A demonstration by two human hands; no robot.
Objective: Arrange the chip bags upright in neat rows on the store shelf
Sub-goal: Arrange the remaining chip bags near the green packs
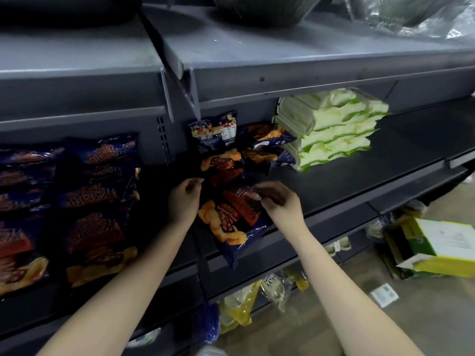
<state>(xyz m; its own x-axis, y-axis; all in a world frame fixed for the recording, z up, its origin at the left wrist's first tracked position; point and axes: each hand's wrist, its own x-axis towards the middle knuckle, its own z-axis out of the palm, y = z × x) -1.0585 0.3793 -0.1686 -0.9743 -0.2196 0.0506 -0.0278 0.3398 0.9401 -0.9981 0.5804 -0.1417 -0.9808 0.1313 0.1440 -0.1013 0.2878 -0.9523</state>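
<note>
- Dark blue and orange, the nearest chip bag (pixel 232 222) lies flat at the front edge of the grey shelf (pixel 347 181), its long axis running front to back and tilted slightly; its bottom corner hangs over the edge.
- Right hand (pixel 276 199) comes in palm down with bare forearm stretched forward, fingers curled, pinching the bag's upper right corner.
- Left hand (pixel 183 199) is raised just left of the bag, fingers bent towards its top edge; whether it grips the bag or only touches it cannot be told.
- Behind the held bag, more bags of the same kind (pixel 226 163) lie piled and overlapping, and one bag (pixel 214 132) stands upright against the back wall, showing its printed back.
- Across the upright divider, on the left bay, two rows of chip bags (pixel 95 201) lie leaning back, fronts up.
- Right of the pile, a stack of white and green packs (pixel 331 129) sits towards the back of the shelf.
- Down on the floor at right lies a yellow and white carton (pixel 437 247); yellow packets (pixel 239 307) show on the lower shelf.
</note>
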